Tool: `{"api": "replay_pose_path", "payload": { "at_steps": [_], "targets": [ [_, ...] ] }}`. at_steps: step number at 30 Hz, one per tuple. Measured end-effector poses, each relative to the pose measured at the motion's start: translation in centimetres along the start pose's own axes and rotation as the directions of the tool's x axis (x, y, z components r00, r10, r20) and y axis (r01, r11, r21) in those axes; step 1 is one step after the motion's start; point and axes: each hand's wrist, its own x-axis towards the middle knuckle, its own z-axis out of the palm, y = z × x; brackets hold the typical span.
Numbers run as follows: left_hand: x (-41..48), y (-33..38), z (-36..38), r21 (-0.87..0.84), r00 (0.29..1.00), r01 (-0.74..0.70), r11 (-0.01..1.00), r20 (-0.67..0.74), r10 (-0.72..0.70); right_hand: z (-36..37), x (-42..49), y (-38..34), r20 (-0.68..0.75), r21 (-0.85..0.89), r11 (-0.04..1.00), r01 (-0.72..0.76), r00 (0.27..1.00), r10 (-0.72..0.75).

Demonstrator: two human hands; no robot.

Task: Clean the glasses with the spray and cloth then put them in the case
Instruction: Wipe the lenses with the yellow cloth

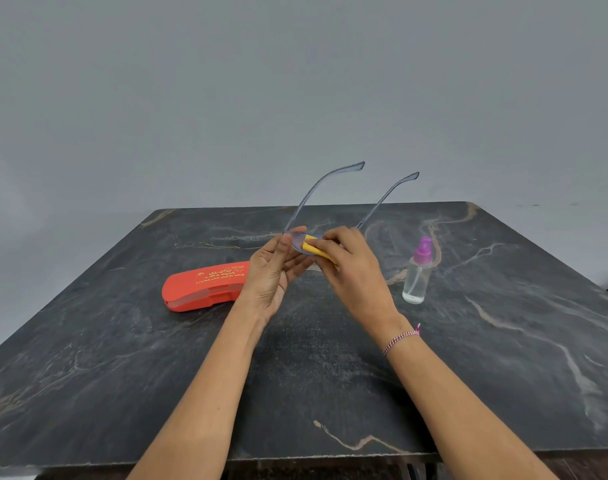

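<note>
here left hand grips glasses; right hand pinches yellow cloth on lens.

Matt marble-look table; glossy orange plastic case.

Table: dark charcoal marble pattern, pale grey and tan veins, heaviest toward the right edge and near the front edge.
Case: bright orange-red, gold lettering on the lid, a paler seam along its side.
Spray bottle: clear body, clear liquid, translucent purple-pink cap.
Cloth: yellow.
Glasses: translucent grey-blue frame, clear lenses.
Wrist thread: pink and white twisted strands, pink tuft at the knot.
Wall: plain pale grey.
</note>
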Motion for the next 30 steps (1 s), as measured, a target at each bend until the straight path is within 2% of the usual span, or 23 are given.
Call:
{"api": "replay_pose_path", "payload": {
  "at_steps": [2, 4, 8, 12, 17, 22, 27, 30],
  "targets": [
    [0.0, 0.2, 0.1, 0.108, 0.999, -0.02, 0.994, -0.038, 0.024, -0.1, 0.0, 0.1, -0.002, -0.04, 0.999, 0.033, 0.999, -0.033],
    [0.1, 0.3, -0.3, 0.214, 0.991, -0.089, 0.973, -0.08, 0.108, -0.2, -0.1, 0.3, 0.012, -0.094, 0.994, 0.051, 0.999, -0.05],
    [0.0, 0.6, -0.7, 0.275, 0.958, -0.144, 0.951, -0.201, 0.203, 0.0, -0.2, 0.7, 0.057, -0.156, 0.983, 0.092, 0.995, -0.084],
    [-0.1, 0.9, -0.6, 0.381, 0.936, -0.168, 0.909, -0.228, 0.269, 0.0, -0.3, 1.0, 0.063, -0.158, 0.982, 0.104, 0.993, -0.095],
    [-0.1, 0.4, -0.5, 0.589, 0.896, -0.216, 0.779, -0.197, 0.398, 0.2, -0.5, 1.0, 0.069, -0.128, 0.988, 0.081, 0.995, -0.073],
    [-0.4, 0.6, -0.4, 0.743, 0.814, -0.308, 0.594, -0.117, 0.569, 1.0, -0.5, -0.1, 0.163, -0.137, 0.972, 0.189, 0.973, -0.166],
    [-0.6, 0.6, -0.2, 0.742, 0.791, -0.342, 0.576, -0.104, 0.603, 0.3, -0.2, 1.1, 0.077, -0.096, 0.99, 0.099, 0.993, -0.092],
    [-0.6, 0.5, -0.1, 0.754, 0.78, -0.363, 0.547, -0.075, 0.621, 0.8, -0.3, 0.7, 0.104, -0.123, 0.988, 0.088, 0.992, -0.076]
  ]
}}
